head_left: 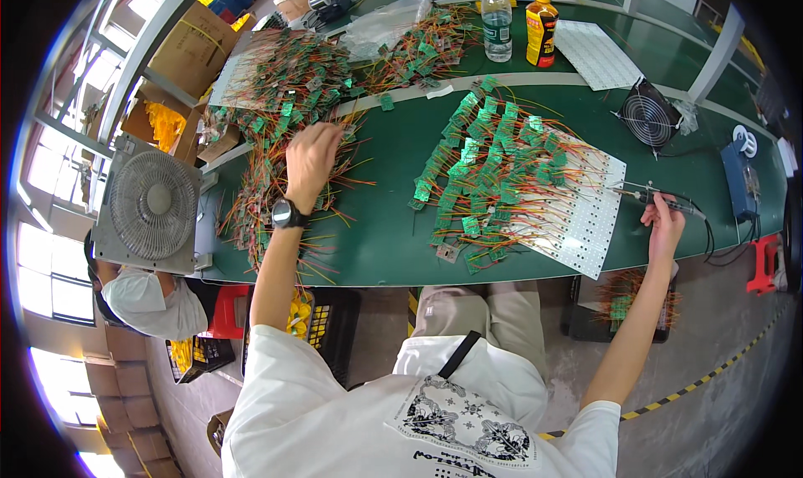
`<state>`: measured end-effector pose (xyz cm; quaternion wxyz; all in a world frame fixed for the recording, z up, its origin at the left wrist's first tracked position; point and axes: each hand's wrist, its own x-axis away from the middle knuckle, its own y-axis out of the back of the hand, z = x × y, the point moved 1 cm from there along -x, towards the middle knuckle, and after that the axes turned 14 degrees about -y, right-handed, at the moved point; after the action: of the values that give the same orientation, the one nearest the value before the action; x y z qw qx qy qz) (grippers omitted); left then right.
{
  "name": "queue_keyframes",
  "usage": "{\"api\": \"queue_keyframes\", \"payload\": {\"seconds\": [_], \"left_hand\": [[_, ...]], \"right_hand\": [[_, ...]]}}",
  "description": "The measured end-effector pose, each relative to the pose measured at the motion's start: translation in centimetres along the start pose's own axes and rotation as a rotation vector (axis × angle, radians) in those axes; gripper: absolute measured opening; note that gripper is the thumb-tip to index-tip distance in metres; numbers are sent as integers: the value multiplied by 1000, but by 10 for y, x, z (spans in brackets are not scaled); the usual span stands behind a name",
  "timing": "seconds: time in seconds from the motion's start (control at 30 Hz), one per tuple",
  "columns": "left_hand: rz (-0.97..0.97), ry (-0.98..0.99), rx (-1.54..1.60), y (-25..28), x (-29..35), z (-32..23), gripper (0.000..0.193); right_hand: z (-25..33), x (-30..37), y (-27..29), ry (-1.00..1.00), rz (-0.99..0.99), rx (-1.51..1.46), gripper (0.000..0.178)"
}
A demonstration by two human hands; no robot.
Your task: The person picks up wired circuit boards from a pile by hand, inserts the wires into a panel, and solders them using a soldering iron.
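Note:
My left hand point(311, 162) is over the heap of small green circuit boards with red and yellow wires point(259, 181) at the left. Its fingers are bent and pressed together; what they hold, if anything, is hidden. In my right hand point(665, 224), the fingers close round a soldering iron point(673, 205) with a thin metal tip, which points left toward the edge of a white perforated panel point(585, 219). Rows of green circuit boards point(481, 156) lie on and left of this panel, their wires stretching across to its holes.
A grey fan point(150, 200) stands left, near another person point(146, 302). More wired boards point(293, 64), a water bottle point(497, 22), a yellow-capped bottle point(542, 30) and a second white panel point(595, 53) lie farther back. Right are a small black fan point(648, 118) and a blue box point(739, 177).

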<state>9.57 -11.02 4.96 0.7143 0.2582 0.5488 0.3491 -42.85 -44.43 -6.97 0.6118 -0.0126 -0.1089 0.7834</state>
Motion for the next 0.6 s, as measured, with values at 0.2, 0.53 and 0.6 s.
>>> {"api": "queue_keyframes", "payload": {"seconds": [0.2, 0.53, 0.6], "left_hand": [[47, -60, 124, 5, 26, -70, 10], [-26, 535, 604, -10, 64, -97, 20], [107, 666, 589, -17, 69, -93, 24]], "right_hand": [[0, 0, 1, -5, -1, 7, 21], [0, 0, 1, -18, -10, 16, 21], [0, 0, 0, -17, -11, 13, 21]]}}
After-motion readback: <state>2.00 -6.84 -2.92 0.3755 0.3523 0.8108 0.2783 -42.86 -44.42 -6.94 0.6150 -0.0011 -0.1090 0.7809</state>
